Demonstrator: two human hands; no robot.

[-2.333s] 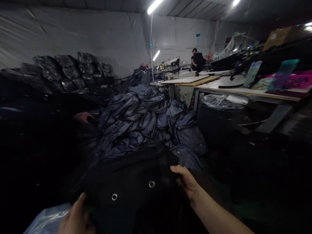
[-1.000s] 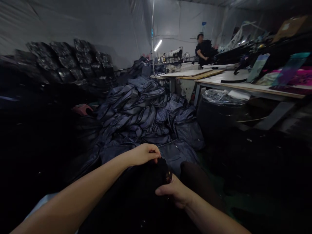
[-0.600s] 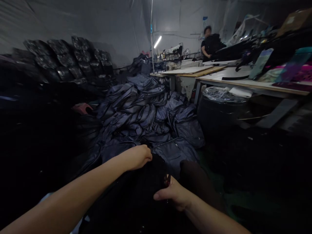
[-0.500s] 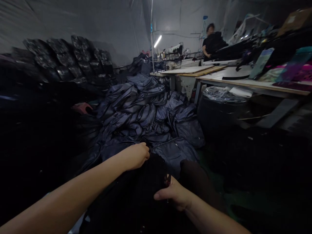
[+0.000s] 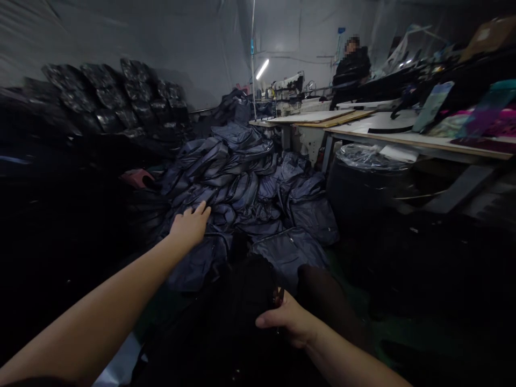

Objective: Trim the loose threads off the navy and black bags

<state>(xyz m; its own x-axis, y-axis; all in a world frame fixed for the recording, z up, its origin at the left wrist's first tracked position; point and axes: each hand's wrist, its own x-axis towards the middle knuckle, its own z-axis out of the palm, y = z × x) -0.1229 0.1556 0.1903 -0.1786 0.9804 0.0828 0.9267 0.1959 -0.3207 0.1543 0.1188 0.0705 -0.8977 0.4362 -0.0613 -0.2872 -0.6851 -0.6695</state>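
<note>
My left hand point(image 5: 189, 226) is stretched out, fingers apart and holding nothing, at the near edge of a heap of dark navy nylon bags point(image 5: 229, 183). I cannot tell whether it touches them. My right hand point(image 5: 286, 320) is closed on a black fabric piece point(image 5: 237, 306), which hangs dark and bunched in front of me. A small metal object point(image 5: 278, 296), possibly a pair of scissors, shows at my right fingertips. Its shape is mostly hidden.
Stacks of black plastic-wrapped bundles point(image 5: 113, 97) rise at the back left. White-topped work tables point(image 5: 382, 129) run along the right, beyond a black barrel point(image 5: 358, 188) covered in clear plastic. A co-worker point(image 5: 350, 70) stands at the far end near a sewing machine point(image 5: 288, 86).
My left hand has let go of the black fabric and moved forward and left towards the navy heap, its fingers now spread. My right hand has stayed in place.
</note>
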